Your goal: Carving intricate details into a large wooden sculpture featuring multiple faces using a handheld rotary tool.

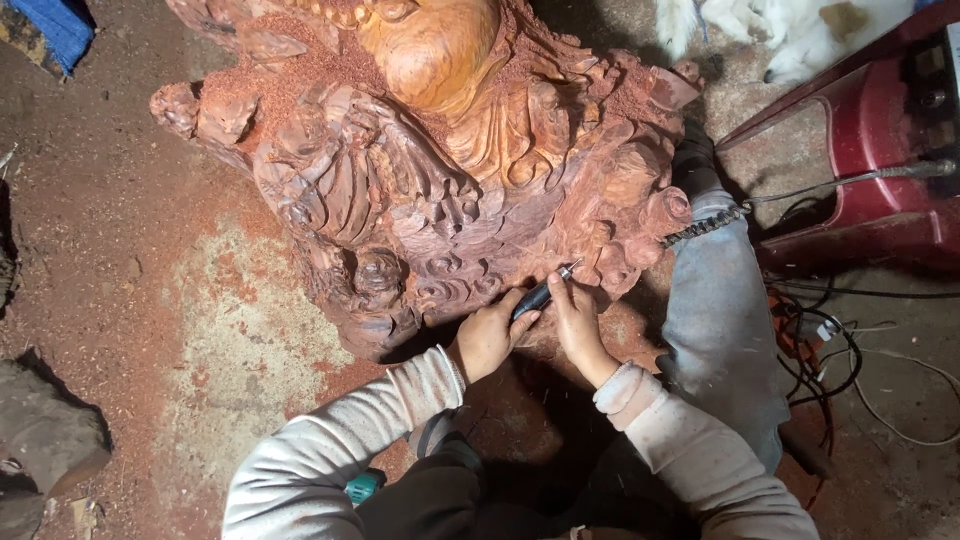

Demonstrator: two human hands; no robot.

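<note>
1. Carving (430, 170): a large reddish-brown wood sculpture stood on the dusty floor (130, 250), filling the upper middle of the view. Its surface showed deep curls, folds and scrolls, with a smooth rounded dome at the top and red sawdust lodged in the hollows.
2. Tool (540, 293): a slim, dark rotary handpiece lay tilted, its fine bit touching the lower front edge of the carving, between the two hands.
3. Left hand (487, 335): the fingers were closed around the rear of the tool's barrel, gripping it; the knuckles lay just beside the carving's base.
4. Right hand (577, 320): the fingers were curled at the front of the tool near its bit and rested against the wood; whether they gripped the tool or only steadied it could not be told.
5. Sleeves (330, 450): both forearms wore pale grey sleeves.
6. Leg (715, 320): a jeans-clad leg stretched along the right side of the carving.
7. Shaft (800, 192): a flexible cable with a coiled spring end ran from the carving's right side towards a red machine (880, 150) at upper right.
8. Cords (850, 350): loose dark and light wires lay tangled on the floor below the machine.
</note>
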